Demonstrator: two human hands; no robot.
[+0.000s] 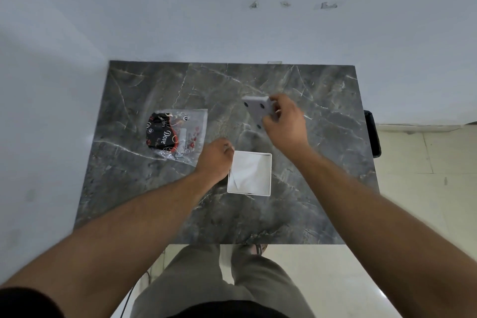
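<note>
My right hand (282, 117) grips a grey square lid (256, 110) with dark round dots, held tilted above the table at the far right of centre. A white open square box (249, 172) with white paper inside stands near the table's middle. My left hand (216, 156) is at the box's upper left corner, fingers curled against its rim; whether it pinches the rim is unclear. A clear plastic bag (178, 134) holding dark Dove-branded packets lies flat to the left.
The grey marble table (296, 214) stands against a white wall. A black object (373, 134) hangs off the table's right edge. My legs and light floor tiles show below the near edge.
</note>
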